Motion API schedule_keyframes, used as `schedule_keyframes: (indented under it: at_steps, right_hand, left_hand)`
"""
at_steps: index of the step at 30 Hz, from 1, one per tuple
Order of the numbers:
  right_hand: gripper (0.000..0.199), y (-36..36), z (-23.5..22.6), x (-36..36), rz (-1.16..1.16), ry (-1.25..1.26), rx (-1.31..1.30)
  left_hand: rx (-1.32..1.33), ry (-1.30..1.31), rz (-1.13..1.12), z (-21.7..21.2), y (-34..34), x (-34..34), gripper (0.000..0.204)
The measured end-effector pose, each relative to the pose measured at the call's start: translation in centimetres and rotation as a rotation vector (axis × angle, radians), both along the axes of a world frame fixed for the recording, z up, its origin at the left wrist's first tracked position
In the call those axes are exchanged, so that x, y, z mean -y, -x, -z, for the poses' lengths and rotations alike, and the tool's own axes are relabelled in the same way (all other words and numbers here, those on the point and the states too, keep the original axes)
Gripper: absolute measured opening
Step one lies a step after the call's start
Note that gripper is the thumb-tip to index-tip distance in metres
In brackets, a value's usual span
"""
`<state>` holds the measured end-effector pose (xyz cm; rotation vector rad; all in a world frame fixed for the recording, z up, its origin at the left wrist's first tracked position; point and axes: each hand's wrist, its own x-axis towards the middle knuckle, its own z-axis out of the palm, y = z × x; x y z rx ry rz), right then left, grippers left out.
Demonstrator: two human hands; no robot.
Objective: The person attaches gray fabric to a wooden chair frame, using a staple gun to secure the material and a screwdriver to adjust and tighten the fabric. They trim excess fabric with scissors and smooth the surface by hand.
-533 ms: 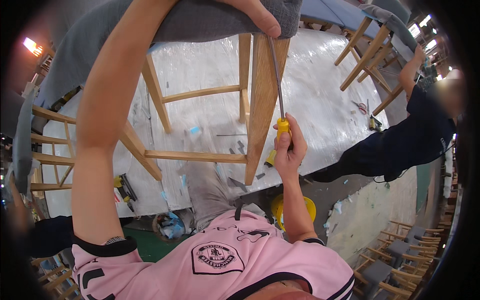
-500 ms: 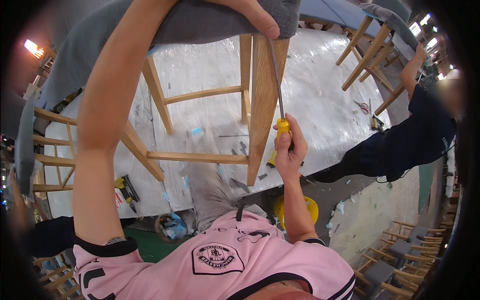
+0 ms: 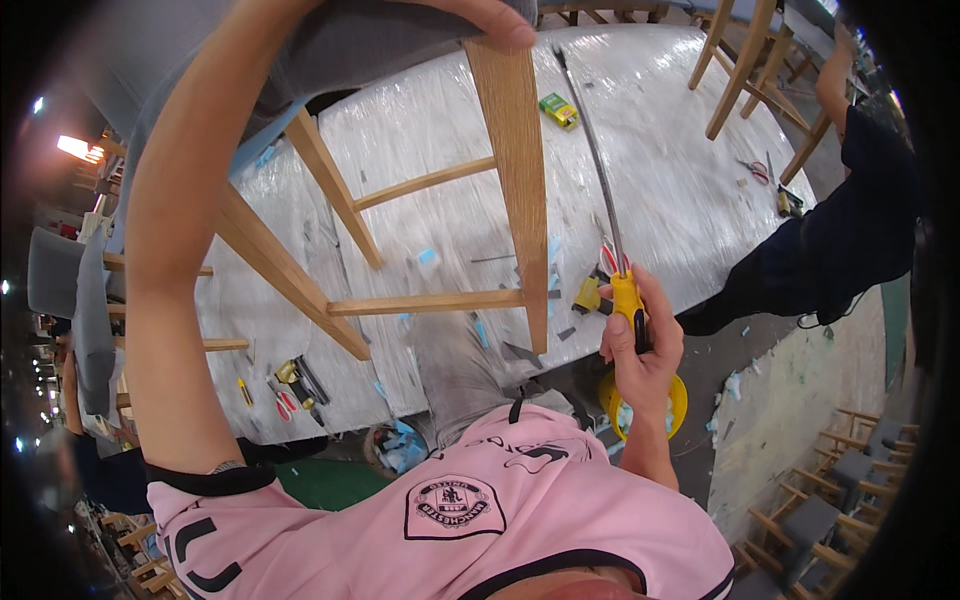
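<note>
Below the screwdriver lies a film-wrapped table, chairs apparently crowding nearby.

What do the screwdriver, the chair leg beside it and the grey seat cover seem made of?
Screwdriver handle: probably plastic, smooth yellow and black.
Shaft: likely metal, slim and grey.
Chair leg: wood, by its visible grain; finish looks low-sheen.
Seat cover: apparently matte fabric, by its soft drape; weave unclear.
</note>
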<state>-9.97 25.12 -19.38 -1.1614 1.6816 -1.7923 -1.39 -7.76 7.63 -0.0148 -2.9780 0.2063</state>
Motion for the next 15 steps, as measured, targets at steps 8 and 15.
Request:
schedule_keyframes:
  at_steps: [8, 15]
  right_hand:
    - [0.040, 1.4, -2.5, 0.5, -0.050, -0.043, -0.177]
    - [0.038, 1.2, -2.4, 1.1, -0.042, 0.070, -0.210]
  left_hand:
    - [0.177, -0.393, -0.089, -0.6, 2.2, 1.7, 0.050]
    - [0.207, -0.426, -0.079, -0.8, 2.4, 1.1, 0.038]
